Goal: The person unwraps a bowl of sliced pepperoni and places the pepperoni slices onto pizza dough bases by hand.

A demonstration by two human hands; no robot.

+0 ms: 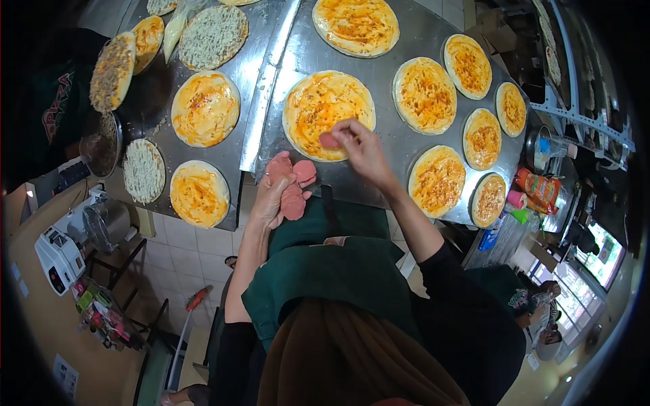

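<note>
In my left hand point(272, 199) is a fanned stack of round pink sausage slices point(294, 201), held just off the table's near edge. My right hand point(363, 150) pinches a single sausage slice point(330, 140) over the lower right part of a pizza base point(318, 101). That base is spread with orange-red sauce and bears no other slice that I can see. Whether the pinched slice touches the sauce I cannot tell.
More sauced pizza bases point(424, 95) lie on the steel table point(271, 139) to the right and left. White-topped bases point(213, 38) and a piping bag point(177, 27) are at the upper left. A co-worker in dark clothing point(40, 101) stands left, near a tilted meat-topped base point(113, 71) and a metal bowl point(101, 145).
</note>
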